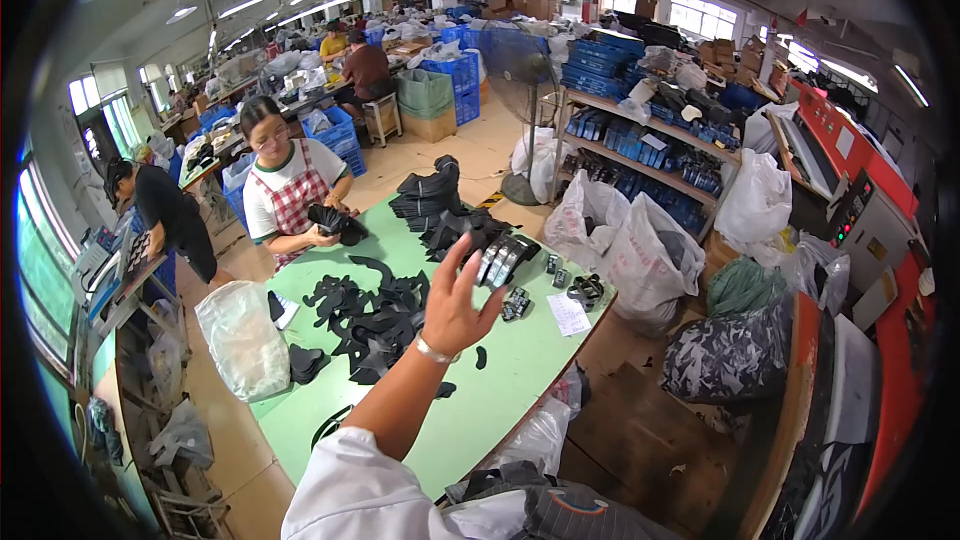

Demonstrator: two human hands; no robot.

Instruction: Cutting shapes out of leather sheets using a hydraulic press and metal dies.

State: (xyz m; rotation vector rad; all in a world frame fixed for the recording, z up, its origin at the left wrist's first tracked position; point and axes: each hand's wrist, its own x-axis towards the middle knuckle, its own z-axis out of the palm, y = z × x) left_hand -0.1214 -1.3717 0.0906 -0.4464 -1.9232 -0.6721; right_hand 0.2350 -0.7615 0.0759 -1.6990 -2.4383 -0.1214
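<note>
The left hand (452, 315) partly hides black pieces (375, 318); the lower edge crops its sleeve (345, 485).

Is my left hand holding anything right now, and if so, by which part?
Nothing that I can see: your left hand is open, near the shiny black pieces.

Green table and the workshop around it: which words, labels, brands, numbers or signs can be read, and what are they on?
No text is clear enough to quote.
White paper on the green table: faint writing, too small to read.
White sack beside the table: red print, creased and blurred.
Red machine: pale panel, any writing too small to read.
Shiny-faced dark pieces beside the left hand: no lettering can be made out.
</note>
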